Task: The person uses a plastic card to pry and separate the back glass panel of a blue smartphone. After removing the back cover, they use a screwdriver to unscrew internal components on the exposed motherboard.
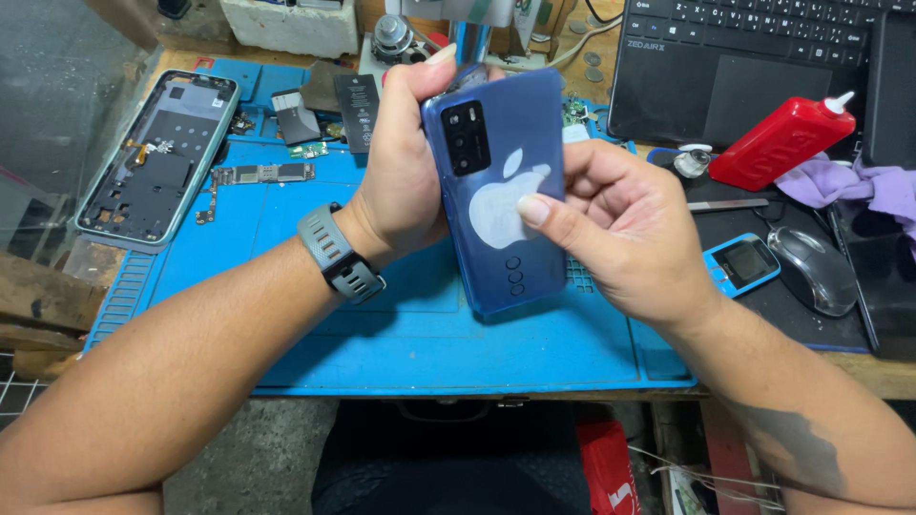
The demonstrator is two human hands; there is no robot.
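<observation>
The blue phone shows only its back; its screen side faces away, and the left hand covers its left edge. The fingers of the right hand behind the phone are hidden. The laptop is cut off by the top edge (only part of its keyboard shows). The purple cloth runs off the right edge. Small parts beside the opened phone frame are too small to tell apart.
</observation>
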